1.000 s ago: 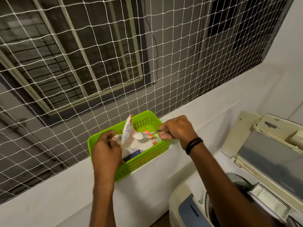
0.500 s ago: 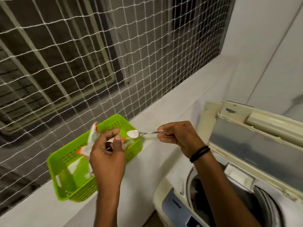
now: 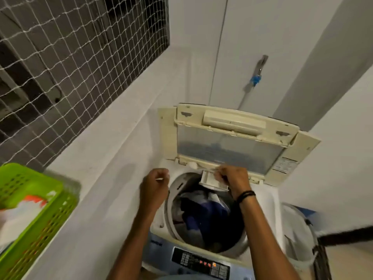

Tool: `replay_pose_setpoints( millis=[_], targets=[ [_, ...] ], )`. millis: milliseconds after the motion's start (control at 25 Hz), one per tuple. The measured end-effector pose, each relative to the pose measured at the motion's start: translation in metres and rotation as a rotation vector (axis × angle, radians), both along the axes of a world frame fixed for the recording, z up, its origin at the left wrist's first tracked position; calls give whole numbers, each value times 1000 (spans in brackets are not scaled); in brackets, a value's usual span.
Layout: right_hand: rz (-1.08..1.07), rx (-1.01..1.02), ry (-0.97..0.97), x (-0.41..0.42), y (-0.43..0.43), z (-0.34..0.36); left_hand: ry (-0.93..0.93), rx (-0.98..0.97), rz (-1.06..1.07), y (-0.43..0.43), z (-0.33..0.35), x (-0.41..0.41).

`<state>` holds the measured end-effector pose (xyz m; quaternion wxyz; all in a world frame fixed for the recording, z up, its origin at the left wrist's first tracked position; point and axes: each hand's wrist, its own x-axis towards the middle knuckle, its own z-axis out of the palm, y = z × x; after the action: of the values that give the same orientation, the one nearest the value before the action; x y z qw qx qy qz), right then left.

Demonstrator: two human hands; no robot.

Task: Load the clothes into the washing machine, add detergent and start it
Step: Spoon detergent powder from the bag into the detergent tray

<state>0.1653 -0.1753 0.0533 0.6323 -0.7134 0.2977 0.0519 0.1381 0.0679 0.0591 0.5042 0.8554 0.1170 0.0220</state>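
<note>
Green basket (image 3: 40, 235) on the ledge holds the blurred detergent packet (image 3: 26, 206). The left hand (image 3: 154, 188) curls beside the washing machine (image 3: 201, 261) rim, its hold unclear. Clothes (image 3: 203, 217) fill the drum. The right hand (image 3: 232, 179) bunches its fingers over the pulled-out detergent drawer (image 3: 210, 181), and what it grasps I cannot tell.

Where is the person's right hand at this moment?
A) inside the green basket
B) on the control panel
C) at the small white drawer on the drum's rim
C: the right hand is at the white drawer that juts over the drum, just below the raised lid.
</note>
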Motion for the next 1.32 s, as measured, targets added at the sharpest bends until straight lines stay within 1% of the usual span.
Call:
replay_pose_setpoints(
  millis=[40, 80, 120, 200, 240, 320, 440, 640, 680, 760, 920, 1000, 1120, 1320],
  targets=[
    [22, -48, 105, 2, -17, -23, 65, 9, -66, -13, -17, 8],
    [0, -133, 138, 0, -31, -45, 134, 22, -132, -27, -34, 16],
    [1, -269, 130, -5, -42, -60, 187, 37, -191, -39, -47, 23],
    [-2, -440, 126, -15, -43, -63, 263, 31, -295, -62, -68, 33],
    [-40, -483, 132, -16, -40, -69, 294, 13, -340, -72, -75, 37],
    [-62, -483, 53, -18, -29, -81, 369, 6, -414, -89, -87, 42],
    [57, -644, -61, -25, -15, -103, 445, 40, -494, -106, -105, 47],
    [62, -822, -243, -33, -12, -112, 507, 99, -546, -112, -128, 49],
    [77, -842, -260, -34, -12, -116, 514, 104, -546, -112, -133, 49],
    [106, -841, -233, -35, -11, -123, 526, 93, -543, -112, -132, 46],
    [108, -849, -244, -54, -5, -132, 526, 68, -543, -112, -125, 43],
    [125, -812, -242, -67, -2, -137, 526, 57, -539, -113, -124, 41],
    [135, -809, -213, -79, 0, -141, 519, 48, -533, -115, -119, 38],
    [-31, -674, -136, -74, 1, -121, 534, 42, -522, -114, -110, 32]
  ],
)
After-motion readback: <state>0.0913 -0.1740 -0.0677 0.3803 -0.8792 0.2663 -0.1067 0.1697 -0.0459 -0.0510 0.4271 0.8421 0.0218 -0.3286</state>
